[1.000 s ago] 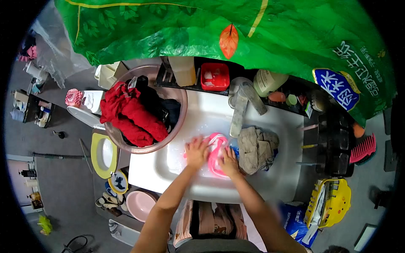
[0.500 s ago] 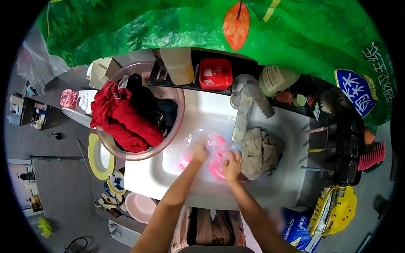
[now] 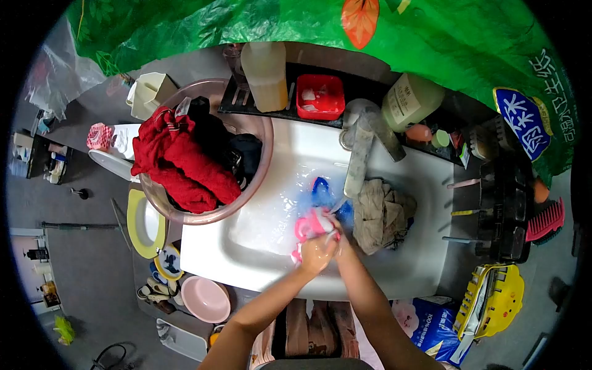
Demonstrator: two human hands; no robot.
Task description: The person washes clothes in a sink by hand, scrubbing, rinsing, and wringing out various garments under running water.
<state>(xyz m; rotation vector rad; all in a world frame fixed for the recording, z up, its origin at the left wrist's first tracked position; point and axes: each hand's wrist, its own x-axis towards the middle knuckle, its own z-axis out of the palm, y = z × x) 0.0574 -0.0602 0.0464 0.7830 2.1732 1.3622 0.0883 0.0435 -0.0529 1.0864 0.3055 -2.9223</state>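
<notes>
Over the white sink (image 3: pixel 250 216), a wet pink-and-white cloth (image 3: pixel 309 227) is bunched between my hands. My left hand (image 3: pixel 319 253) is closed round its lower part. Close against it, my right hand (image 3: pixel 338 232) is closed on the same cloth, its fingers partly hidden. Blue fabric (image 3: pixel 320 192) lies in the cloudy, soapy water just beyond. To the right, a crumpled grey-beige garment (image 3: pixel 377 216) rests in the sink beside the metal faucet (image 3: pixel 356 166).
A translucent pink basin (image 3: pixel 266 157) with red (image 3: pixel 179 163) and dark clothes overlaps the sink's left side. Along the back ledge stand a bottle (image 3: pixel 264 77), a red soap box (image 3: pixel 319 97) and a large jug (image 3: pixel 412 102). A green plastic sheet (image 3: pixel 277 24) hangs above.
Both hands have come together and raised the pink cloth, which was spread in the water between them. Blue fabric now shows in the water. The view has shifted slightly.
</notes>
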